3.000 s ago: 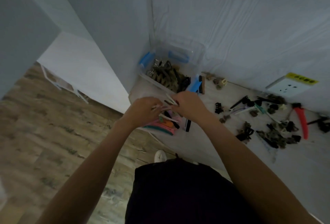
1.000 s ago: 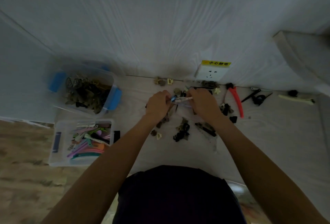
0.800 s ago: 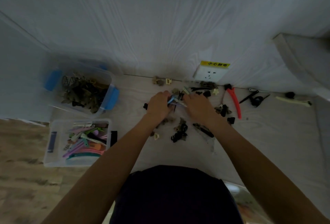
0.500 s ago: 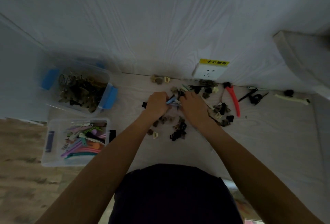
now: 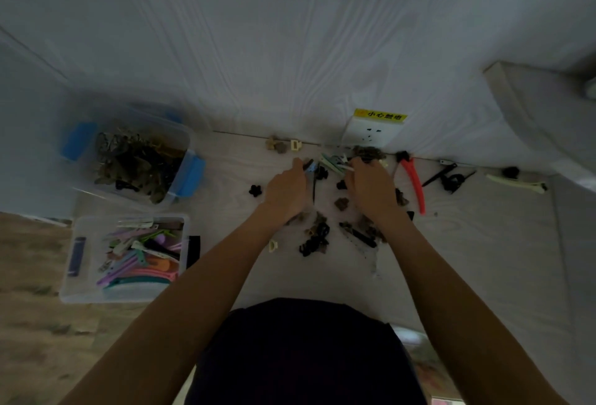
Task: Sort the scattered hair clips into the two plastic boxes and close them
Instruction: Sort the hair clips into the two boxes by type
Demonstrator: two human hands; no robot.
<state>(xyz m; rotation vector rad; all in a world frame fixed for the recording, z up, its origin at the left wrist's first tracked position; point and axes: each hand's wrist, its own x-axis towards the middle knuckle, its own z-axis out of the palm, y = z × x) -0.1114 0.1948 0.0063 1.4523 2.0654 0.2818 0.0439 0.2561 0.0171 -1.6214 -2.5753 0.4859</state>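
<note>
Amid scattered hair clips (image 5: 314, 236), left hand (image 5: 287, 190) pinching blue clip (image 5: 309, 165); right hand (image 5: 371, 188) gripping pale clips (image 5: 333, 164) (bunched)

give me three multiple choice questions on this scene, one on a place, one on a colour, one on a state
1. Where does the long red clip lie?
A. in the near box
B. on the table, right of the right hand
C. on the floor

2. What colour are the latches of the far box?
A. blue
B. yellow
C. black

3. In what state is the near box?
A. closed with its lid on
B. tipped on its side
C. open, with long coloured clips inside

Answers:
1. B, the red clip rests on the table just right of the right hand, below the socket.
2. A, a blue latch shows at each end of the far box.
3. C, no lid covers the near box and pink, purple and teal clips show inside.
</note>
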